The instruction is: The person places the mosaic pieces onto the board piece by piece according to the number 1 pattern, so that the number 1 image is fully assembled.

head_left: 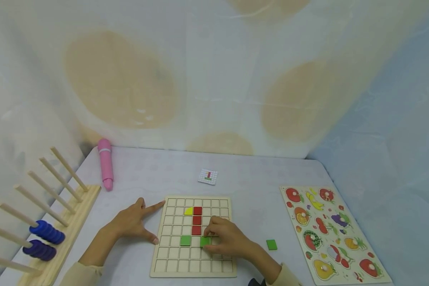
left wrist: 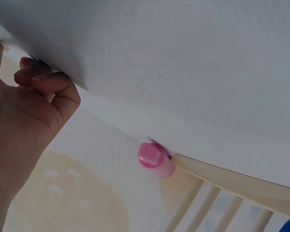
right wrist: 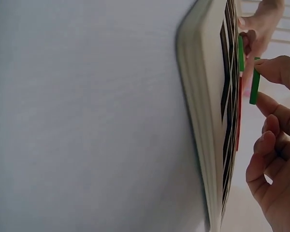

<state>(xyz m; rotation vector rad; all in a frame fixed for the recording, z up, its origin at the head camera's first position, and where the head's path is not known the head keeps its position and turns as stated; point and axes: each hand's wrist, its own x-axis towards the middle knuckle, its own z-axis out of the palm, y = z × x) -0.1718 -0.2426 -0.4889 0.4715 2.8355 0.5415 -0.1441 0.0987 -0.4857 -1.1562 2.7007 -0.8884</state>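
Note:
A wooden grid board (head_left: 171,269) lies in front of me. On it sit a yellow piece (head_left: 188,211) with one rounded corner, a column of red square tiles (head_left: 197,220) and a green square tile (head_left: 185,240). My right hand (head_left: 226,237) pinches another green square tile (right wrist: 255,84) between thumb and index finger. In the right wrist view that tile stands on edge, slightly off the board. With index finger and thumb spread, my left hand (head_left: 131,220) touches the board's left edge; its other fingers are bent under in the left wrist view (left wrist: 50,84).
A loose green tile (head_left: 271,244) lies right of the board. Behind the board is a small pattern card (head_left: 208,176). A fruit puzzle (head_left: 300,238) occupies the right side. At left stand a peg rack (head_left: 76,222) with blue and purple rings and a pink microphone-shaped toy (head_left: 106,163).

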